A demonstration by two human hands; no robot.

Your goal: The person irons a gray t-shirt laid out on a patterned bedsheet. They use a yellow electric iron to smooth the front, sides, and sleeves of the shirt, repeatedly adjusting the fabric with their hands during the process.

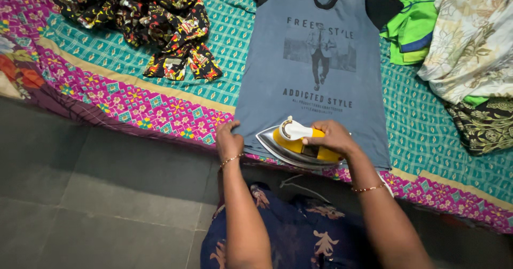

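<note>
A grey T-shirt (315,92) with black sleeves and a dark printed picture lies flat on a teal and pink patterned cloth (133,98). My right hand (332,136) grips the handle of a yellow and white clothes iron (291,143), which rests on the shirt's lower hem. My left hand (228,138) presses down on the shirt's lower left corner, fingers curled on the fabric. Both wrists wear thin bangles.
A dark floral garment (144,18) lies crumpled at the back left. Green clothes (411,28), a pale floral cloth (473,39) and a dark patterned piece (483,125) are piled at the right. Grey floor tiles (96,194) lie at the near left.
</note>
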